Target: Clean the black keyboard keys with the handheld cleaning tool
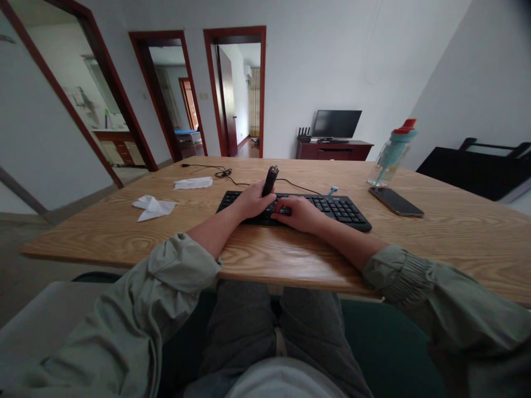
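A black keyboard (342,211) lies near the front edge of the wooden table. My left hand (253,202) rests over its left part, wrapped round a dark, stick-like object (271,180) held upright. That object has a metallic-looking top; its exact kind is unclear. Close beside it, my right hand (301,213) is low over the middle keys, with thumb and fingers curled together. Whatever those fingers may pinch is too small to make out. Both hands cover part of the keys.
White tissues, one crumpled (153,208) and one flatter (193,183), lie at left. A coiled black cable (224,173) runs behind the keyboard, near a small light-blue item (333,190). A phone (395,202) and water bottle (394,153) are at right.
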Tool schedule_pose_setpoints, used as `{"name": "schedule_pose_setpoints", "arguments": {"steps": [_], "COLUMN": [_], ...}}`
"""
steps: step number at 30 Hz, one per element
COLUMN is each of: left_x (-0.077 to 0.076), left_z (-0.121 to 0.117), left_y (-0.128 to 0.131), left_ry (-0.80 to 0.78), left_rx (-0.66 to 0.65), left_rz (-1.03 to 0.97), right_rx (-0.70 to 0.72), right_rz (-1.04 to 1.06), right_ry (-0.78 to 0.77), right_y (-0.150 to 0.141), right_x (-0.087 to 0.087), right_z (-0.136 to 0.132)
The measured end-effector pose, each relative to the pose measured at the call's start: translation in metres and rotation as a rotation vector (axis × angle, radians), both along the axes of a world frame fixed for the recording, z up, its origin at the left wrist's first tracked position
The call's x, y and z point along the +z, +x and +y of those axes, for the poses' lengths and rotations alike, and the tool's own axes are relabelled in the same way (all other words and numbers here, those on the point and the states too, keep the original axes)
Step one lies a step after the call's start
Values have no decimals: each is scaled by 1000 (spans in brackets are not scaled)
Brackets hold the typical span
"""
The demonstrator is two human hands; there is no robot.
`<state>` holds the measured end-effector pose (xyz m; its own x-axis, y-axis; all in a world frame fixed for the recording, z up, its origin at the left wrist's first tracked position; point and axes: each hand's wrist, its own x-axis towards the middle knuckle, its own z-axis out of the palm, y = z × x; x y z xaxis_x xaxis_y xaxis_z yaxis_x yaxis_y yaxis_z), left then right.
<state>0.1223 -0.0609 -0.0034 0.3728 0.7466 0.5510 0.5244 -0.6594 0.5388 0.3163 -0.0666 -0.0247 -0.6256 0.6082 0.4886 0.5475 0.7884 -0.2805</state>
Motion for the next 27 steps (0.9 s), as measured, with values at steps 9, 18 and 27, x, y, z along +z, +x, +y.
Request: {"name": "schedule_pose_setpoints", "arguments": {"steps": [9,18,27], "left_x": [0,27,27], "left_z": [-1,12,45], "left_y": [5,-21,-88], "left_ry": [11,133,131], "left_rx": [-8,149,319], "left_rz": [-332,-813,-1023], "right_rx": [35,-3,20], "right_rz": [161,122,-413], "right_ry": [-54,-53,191], "right_y": [-2,-1,-36], "right_x": [-1,-8,17], "right_z": [2,-1,-4]}}
